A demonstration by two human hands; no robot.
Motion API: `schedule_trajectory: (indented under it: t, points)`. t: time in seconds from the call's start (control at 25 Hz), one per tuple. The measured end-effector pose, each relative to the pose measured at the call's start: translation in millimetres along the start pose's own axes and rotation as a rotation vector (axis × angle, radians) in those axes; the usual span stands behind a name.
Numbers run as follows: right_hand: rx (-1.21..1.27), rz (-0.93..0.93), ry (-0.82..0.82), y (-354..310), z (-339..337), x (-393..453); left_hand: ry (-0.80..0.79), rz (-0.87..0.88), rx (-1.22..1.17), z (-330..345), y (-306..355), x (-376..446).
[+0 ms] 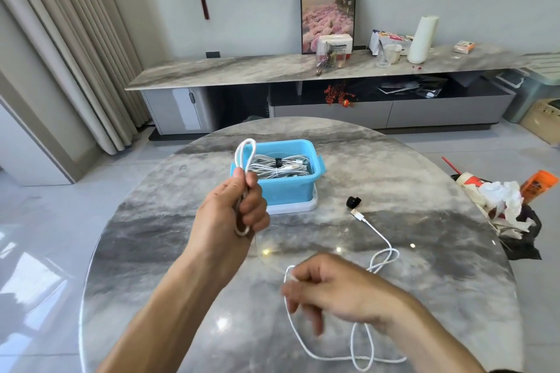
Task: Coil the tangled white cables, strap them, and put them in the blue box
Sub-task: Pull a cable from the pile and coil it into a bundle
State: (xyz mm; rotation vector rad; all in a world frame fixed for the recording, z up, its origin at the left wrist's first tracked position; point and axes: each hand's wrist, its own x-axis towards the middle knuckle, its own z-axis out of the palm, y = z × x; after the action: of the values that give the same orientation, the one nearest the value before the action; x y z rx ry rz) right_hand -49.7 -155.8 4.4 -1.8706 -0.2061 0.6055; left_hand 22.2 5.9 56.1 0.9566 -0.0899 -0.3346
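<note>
Coiling is underway: the left hand [235, 206] grips the started loops of the white cable [375, 260], and the right hand [327, 285] pinches its slack near the desk's [424, 191] front edge. Next: another loop, then the black strap [353, 201] beside the blue box [285, 188].

A white cable [377, 233] is partly wound into a few loops that stand upright in front of the blue box [285, 188]; its long tail curls loose across the tabletop [181, 251]; strapped cables [280, 165] lie inside the box; a small black thing, maybe a strap [353, 201], lies just beside the plug end.
</note>
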Motion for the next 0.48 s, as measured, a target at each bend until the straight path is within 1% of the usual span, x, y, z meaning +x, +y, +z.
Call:
schedule_trajectory:
  t: [0.08, 0.12, 0.16, 0.24, 0.28, 0.32, 0.4, 0.48]
  points:
    - [0.171, -0.008, 0.117, -9, -16, -10, 0.077, -0.005, 0.023, -6, 8, 4]
    - [0.256, -0.030, 0.182, -12, -27, -14, 0.122, 0.019, 0.126, -8, 8, 5]
    - [0.320, -0.065, 0.236, -15, -36, -20, 0.166, 0.086, 0.339, -9, 5, 5]
    - [0.381, -0.142, 0.303, -16, -49, -28, 0.216, 0.341, 0.952, -13, -5, 5]
    - [0.415, -0.162, 0.329, -16, -52, -31, 0.194, 0.460, 1.184, -14, -13, 5]
    - [0.470, -0.170, 0.344, -15, -54, -32, 0.139, 0.529, 1.314, -15, -20, 5]
    - [0.647, -0.195, 0.339, -18, -53, -32, -0.006, 0.552, 1.408, -14, -31, 4]
    - [0.814, -0.237, 0.329, -22, -49, -30, -0.136, 0.488, 1.401, -8, -37, -1]
